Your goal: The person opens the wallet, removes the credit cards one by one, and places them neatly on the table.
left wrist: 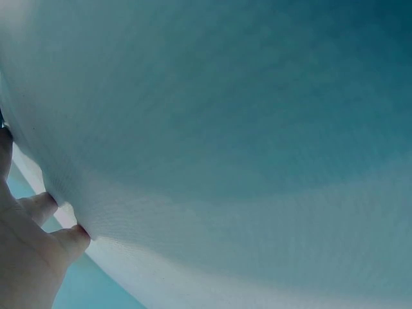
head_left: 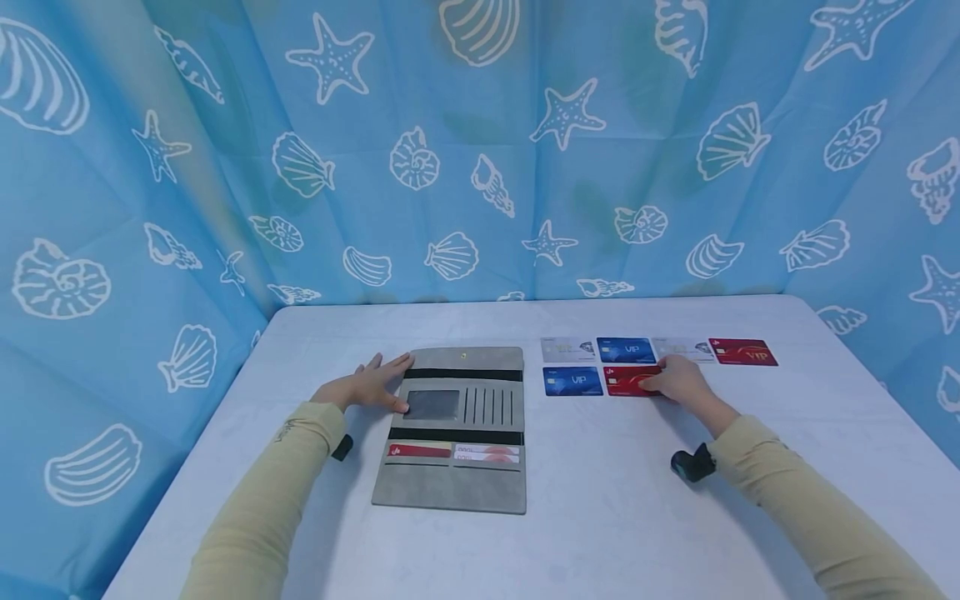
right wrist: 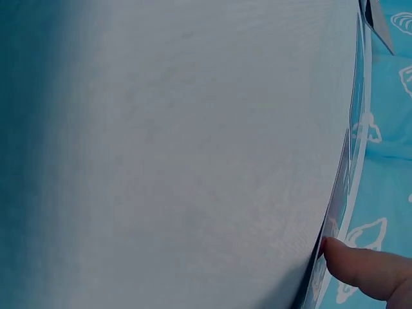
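Note:
A grey card wallet [head_left: 489, 490] lies unfolded on the table, with a clear window [head_left: 432, 405] and slits in its middle panel. A red card [head_left: 420, 450] and white-and-pink cards [head_left: 487, 452] sit in its lower pockets. My left hand [head_left: 369, 387] rests at the wallet's left edge, fingers spread, thumb near the window. My right hand [head_left: 681, 382] grips the right end of a red card [head_left: 624, 380] in the front row; the right wrist view shows the thumb [right wrist: 360, 264] against a card edge. The fingers behind it are hidden.
Left of the gripped card lies a blue VIP card [head_left: 573, 381]. Behind are a silver card [head_left: 567, 349], a blue VIP card [head_left: 626, 350], another silver card [head_left: 693, 350] and a red VIP card [head_left: 744, 352]. A blue shell-patterned curtain [head_left: 480, 167] hangs beyond the white table [head_left: 600, 517].

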{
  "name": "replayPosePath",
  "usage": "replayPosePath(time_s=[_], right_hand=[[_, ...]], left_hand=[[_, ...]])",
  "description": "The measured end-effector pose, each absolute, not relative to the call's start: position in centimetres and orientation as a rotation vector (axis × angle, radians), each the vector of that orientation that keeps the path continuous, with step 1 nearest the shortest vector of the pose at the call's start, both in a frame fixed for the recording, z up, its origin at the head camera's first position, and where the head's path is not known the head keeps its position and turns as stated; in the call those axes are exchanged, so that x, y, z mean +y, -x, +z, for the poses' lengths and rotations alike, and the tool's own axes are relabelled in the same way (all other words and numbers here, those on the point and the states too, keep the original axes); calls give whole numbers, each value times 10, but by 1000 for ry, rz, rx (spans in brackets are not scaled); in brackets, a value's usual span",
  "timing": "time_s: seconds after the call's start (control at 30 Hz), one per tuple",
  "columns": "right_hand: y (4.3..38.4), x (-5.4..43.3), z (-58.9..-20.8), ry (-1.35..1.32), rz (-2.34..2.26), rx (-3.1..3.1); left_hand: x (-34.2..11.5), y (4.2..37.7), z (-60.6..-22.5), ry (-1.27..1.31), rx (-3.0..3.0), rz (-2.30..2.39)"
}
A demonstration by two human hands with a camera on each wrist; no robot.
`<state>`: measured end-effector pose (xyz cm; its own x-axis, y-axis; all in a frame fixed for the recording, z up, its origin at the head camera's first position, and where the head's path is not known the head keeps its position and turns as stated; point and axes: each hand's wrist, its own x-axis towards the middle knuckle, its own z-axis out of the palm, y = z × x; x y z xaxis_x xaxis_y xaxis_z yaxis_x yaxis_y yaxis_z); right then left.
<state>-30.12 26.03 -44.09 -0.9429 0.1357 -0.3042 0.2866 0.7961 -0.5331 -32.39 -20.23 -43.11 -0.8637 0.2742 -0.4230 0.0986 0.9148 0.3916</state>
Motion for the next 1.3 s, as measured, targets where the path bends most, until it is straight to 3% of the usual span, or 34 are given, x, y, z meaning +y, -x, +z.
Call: replayPosePath(time_s=[1.3], right_hand=[[307, 262, -440, -223, -721, 2781]], left_hand=[[-203, 323, -430, -275, 2595, 476]])
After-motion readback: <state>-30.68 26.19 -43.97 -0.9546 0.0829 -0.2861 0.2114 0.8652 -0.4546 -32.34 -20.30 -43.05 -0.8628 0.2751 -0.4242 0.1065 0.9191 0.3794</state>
